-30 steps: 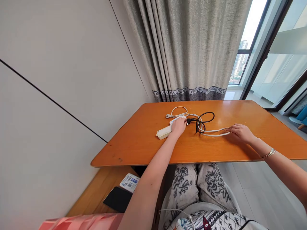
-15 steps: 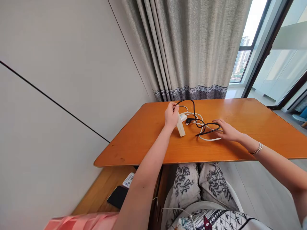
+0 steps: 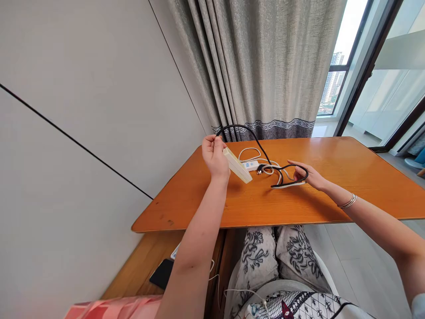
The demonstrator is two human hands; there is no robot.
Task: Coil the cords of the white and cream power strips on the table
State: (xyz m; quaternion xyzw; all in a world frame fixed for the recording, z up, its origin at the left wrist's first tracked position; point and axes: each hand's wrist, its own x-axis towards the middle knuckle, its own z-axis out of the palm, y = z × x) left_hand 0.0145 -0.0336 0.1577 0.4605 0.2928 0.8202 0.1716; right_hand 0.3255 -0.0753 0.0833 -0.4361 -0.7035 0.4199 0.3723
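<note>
While the left hand (image 3: 215,157) was closed around one end of the cream power strip (image 3: 237,165), tilted above the tabletop (image 3: 186,190), the right hand (image 3: 310,176), loosely curled, touched a loop of black cord (image 3: 236,125), though its grip was unclear. Between them, a white power strip (image 3: 251,165) lay beside a black plug (image 3: 260,169).

No text, brand, number or sign can be read. The small white rectangular plastic power strip (image 3: 250,165) on the orange-brown wooden table (image 3: 192,195) bears tiny bluish marks on its face, too small to make out as letters, figures or symbols. A flat white item with bluish marking (image 3: 175,251), on the lighter brown wooden surface (image 3: 133,274) below, is mostly hidden by the bare left forearm (image 3: 194,248), so its print stays illegible too.
</note>
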